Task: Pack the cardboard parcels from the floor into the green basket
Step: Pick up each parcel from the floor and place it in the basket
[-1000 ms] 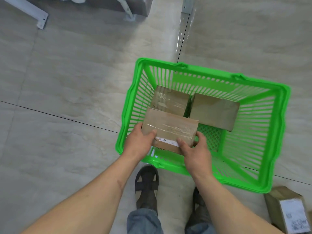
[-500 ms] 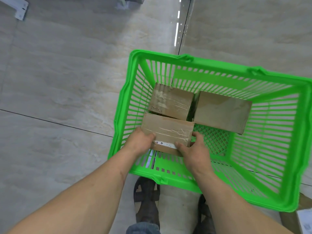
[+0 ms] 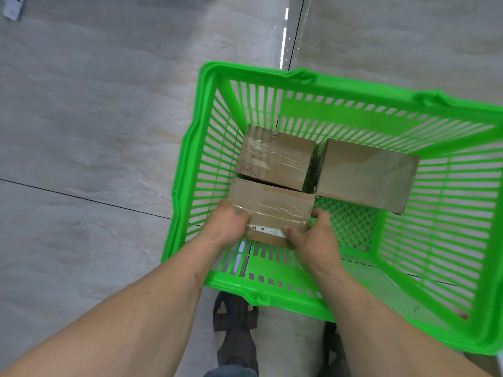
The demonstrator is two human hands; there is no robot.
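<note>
A pale grey tiled floor (image 3: 81,131) with dark grout lines fills the left of the view, and a white metal bracket (image 3: 12,8) shows at the top left corner. On the floor stands the bright green slatted plastic basket (image 3: 187,170), seen from above, its near rim just ahead of the person's dark strapped sandal (image 3: 234,325).

The left hand (image 3: 227,224) reaches in over the near rim, its fingers curled against the left end of the brown taped cardboard parcel with a white label strip (image 3: 272,205). This parcel lies inside the basket at its near-left part, close to the left wall. Whether it rests fully on the bottom cannot be told. The right hand (image 3: 315,240) clasps the parcel's right end, thumb on the near edge by the label and fingers wrapped around the far corner.

Just behind it, touching, lies a second brown cardboard parcel wrapped in clear tape (image 3: 276,159), against the far-left corner. To its right, just beside it, sits a larger plain brown cardboard parcel (image 3: 364,175), along the far wall. The green lattice bottom of the basket is bare to the right of the hands.
</note>
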